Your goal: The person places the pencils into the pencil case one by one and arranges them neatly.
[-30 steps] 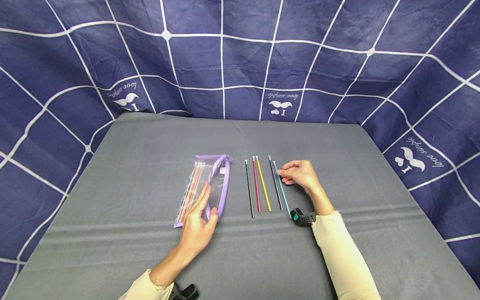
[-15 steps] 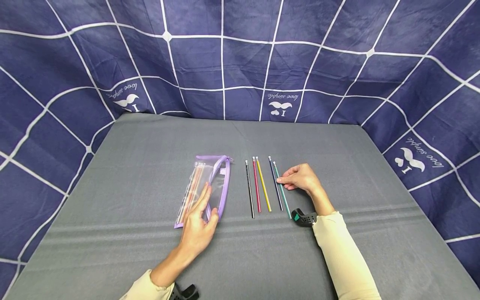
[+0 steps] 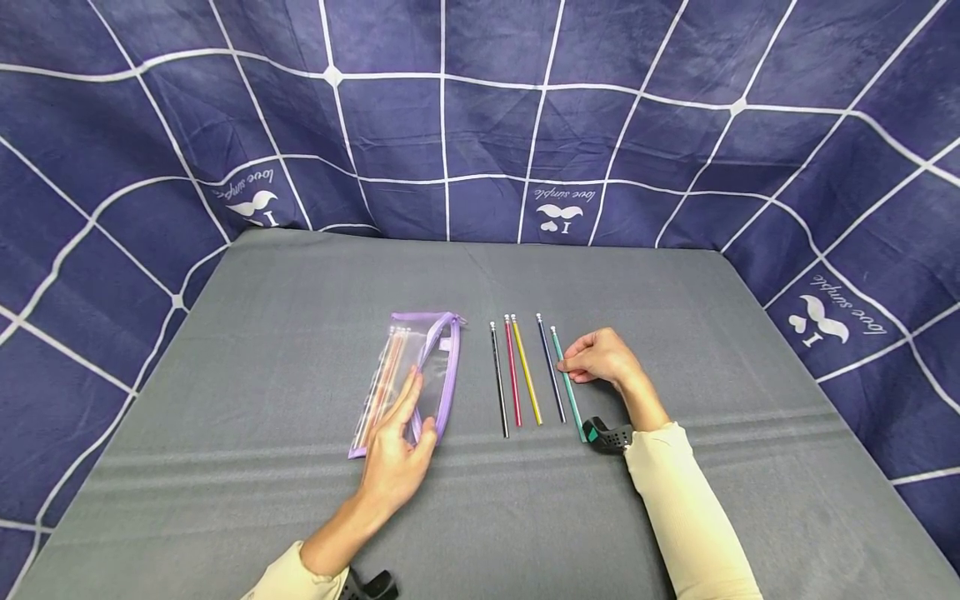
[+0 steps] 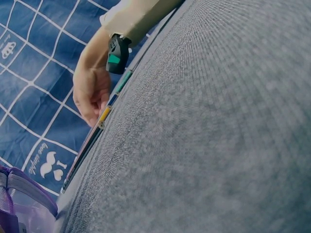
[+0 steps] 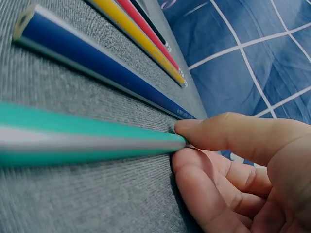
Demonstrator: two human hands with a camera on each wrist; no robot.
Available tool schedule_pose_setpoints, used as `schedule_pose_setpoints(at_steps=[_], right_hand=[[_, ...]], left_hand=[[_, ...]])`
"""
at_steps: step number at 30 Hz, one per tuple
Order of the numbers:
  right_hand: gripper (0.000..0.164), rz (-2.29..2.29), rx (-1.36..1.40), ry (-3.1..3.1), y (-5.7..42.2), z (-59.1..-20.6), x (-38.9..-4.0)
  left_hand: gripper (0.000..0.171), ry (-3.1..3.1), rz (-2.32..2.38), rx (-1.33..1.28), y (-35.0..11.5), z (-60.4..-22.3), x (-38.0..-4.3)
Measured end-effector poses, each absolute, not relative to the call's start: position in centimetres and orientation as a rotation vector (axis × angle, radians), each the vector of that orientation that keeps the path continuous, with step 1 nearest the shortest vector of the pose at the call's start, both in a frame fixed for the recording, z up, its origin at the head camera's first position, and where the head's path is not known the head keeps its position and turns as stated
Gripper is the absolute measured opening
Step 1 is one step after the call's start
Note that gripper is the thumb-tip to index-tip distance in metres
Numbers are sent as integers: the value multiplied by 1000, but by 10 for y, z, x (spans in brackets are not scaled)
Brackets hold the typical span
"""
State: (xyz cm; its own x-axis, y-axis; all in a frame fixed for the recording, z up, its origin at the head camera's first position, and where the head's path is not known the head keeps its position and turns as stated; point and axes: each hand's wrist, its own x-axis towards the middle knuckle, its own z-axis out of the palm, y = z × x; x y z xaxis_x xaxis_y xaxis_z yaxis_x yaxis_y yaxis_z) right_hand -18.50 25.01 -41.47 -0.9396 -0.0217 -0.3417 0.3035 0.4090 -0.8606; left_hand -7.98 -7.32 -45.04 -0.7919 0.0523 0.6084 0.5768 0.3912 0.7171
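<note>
My right hand [image 3: 602, 357] pinches a green pencil [image 5: 87, 138] between thumb and curled fingers, near its middle. Just left of it lies a dark blue pencil [image 3: 551, 367], apart from the green one. My left hand [image 3: 397, 454] rests with fairly straight fingers on a clear pencil pouch [image 3: 433, 315] with purple trim. The pouch's zipped side gapes, and several pale and orange pencils [image 3: 385, 375] show inside it. In the left wrist view only the purple edge of the pouch [image 4: 31, 189] appears at the lower left; the left hand itself is out of that view.
Between pouch and right hand lie a black pencil [image 3: 499, 383], a red pencil [image 3: 513, 375] and a yellow pencil [image 3: 527, 371], roughly side by side. Grey cloth [image 3: 480, 517] covers the table. A blue checked curtain [image 3: 487, 125] hangs along the back and sides.
My right hand has slid a little toward me along the green pencil and pinches it; the pencil has shifted slightly right, away from the blue one. The left hand and pouch stay put.
</note>
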Motion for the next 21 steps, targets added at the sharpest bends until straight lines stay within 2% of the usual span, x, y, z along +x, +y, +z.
schedule_pose_setpoints(at_steps=[8, 21], right_hand=[[13, -1541, 258, 2386, 247, -414, -183], [16, -1650, 283, 2331, 254, -421, -186]], left_hand=[[62, -2161, -1385, -533, -73, -451, -79], [62, -2161, -1394, -538, -73, -451, -80]])
